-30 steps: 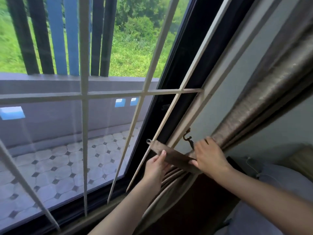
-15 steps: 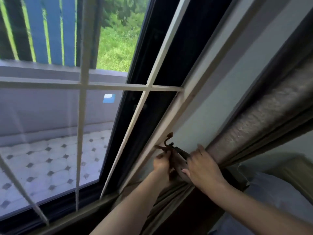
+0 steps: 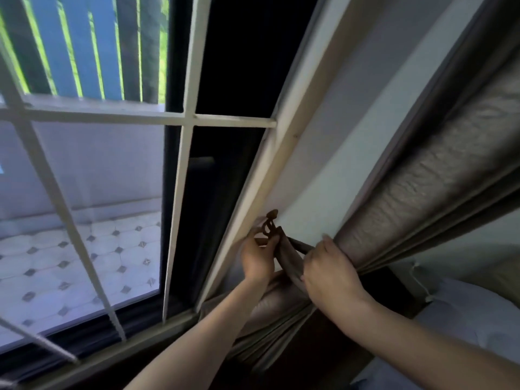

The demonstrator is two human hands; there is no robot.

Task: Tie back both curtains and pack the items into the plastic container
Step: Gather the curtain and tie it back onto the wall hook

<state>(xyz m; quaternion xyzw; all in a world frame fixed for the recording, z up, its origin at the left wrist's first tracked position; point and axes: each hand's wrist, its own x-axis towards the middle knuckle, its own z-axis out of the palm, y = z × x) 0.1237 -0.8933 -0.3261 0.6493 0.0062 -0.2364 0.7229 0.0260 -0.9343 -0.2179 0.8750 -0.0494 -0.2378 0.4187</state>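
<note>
A second ago the tie-back strap (image 3: pixel 292 257) was stretched out flat short of the wall hook (image 3: pixel 269 223); now the left hand (image 3: pixel 257 258) pinches its end right at the hook, apparently looping it on. The right hand (image 3: pixel 329 273) grips the gathered curtain (image 3: pixel 416 209) just beside the hook, strap wrapped round it. This curtain looks nearly tied. No surface or plastic container shows; left of the hook runs the window frame (image 3: pixel 180 175), below and right of it pale bedding (image 3: pixel 464 313).
</note>
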